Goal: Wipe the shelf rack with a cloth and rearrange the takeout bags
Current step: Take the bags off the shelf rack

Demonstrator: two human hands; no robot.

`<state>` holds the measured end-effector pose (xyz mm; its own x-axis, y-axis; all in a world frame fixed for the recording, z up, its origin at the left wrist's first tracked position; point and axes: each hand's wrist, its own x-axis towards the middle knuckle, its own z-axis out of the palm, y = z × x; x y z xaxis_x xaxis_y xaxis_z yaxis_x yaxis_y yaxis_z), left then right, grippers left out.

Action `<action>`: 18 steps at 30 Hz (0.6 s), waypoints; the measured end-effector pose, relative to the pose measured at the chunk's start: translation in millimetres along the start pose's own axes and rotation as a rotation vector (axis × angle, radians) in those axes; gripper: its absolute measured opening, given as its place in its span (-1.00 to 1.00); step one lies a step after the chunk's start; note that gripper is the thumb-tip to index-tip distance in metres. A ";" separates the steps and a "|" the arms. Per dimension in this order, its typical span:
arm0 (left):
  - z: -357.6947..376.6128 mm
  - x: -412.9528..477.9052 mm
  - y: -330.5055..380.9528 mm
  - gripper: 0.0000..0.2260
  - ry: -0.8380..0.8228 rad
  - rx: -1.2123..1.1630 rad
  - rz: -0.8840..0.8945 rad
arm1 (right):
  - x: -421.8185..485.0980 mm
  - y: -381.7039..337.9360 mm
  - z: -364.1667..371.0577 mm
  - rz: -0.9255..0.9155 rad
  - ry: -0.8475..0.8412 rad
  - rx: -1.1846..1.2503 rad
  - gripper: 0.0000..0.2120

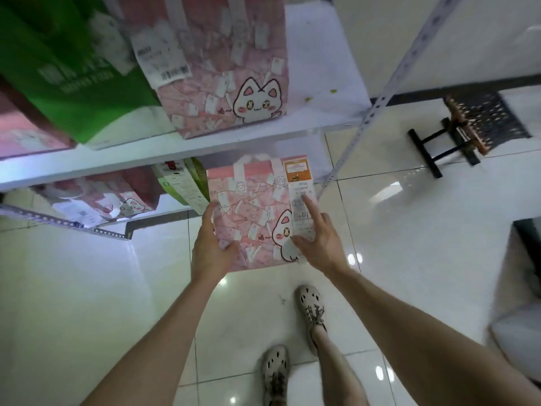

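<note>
Pink cat-print paper bag (251,218) sits just below the white shelf rack (146,156) edge. Left hand (209,250) clamps its left edge; right hand (319,241) lies splayed flat on its receipt (301,212).

Only real gap on the upper shelf (175,148) is its bare right end, between the cat bag (228,83) and the slotted post (380,95). Left of that it's packed, with the green bag (67,83) crowding right up to the cat bag. Below, a tipped pink bag (117,200) and a green-and-white bag (181,183) fill the left. The held pink bag (251,218), left hand (210,250) gripping its edge and right hand (316,241) flat on its front, plugs the right. Floor past the post is open, and the black stand (456,133) sits well apart.
</note>
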<state>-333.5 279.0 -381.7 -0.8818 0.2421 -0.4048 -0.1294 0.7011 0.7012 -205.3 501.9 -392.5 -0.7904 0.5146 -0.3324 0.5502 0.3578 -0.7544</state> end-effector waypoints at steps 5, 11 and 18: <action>-44.6 -79.9 52.5 -0.25 -0.136 0.145 0.217 | -91.6 -43.4 -59.1 0.090 0.076 0.008 -0.24; -64.4 -137.4 131.9 -0.37 -0.152 0.179 0.446 | -170.2 -72.2 -123.6 0.137 0.335 0.097 -0.22; -22.0 -173.4 243.9 -0.60 -0.171 0.187 0.736 | -238.8 -66.2 -231.1 0.148 0.636 0.046 -0.21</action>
<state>-222.1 393.3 -127.5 -0.6266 0.7787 0.0306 0.5543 0.4177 0.7199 9.2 535.4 -132.4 -0.3865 0.9212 -0.0454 0.6176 0.2219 -0.7545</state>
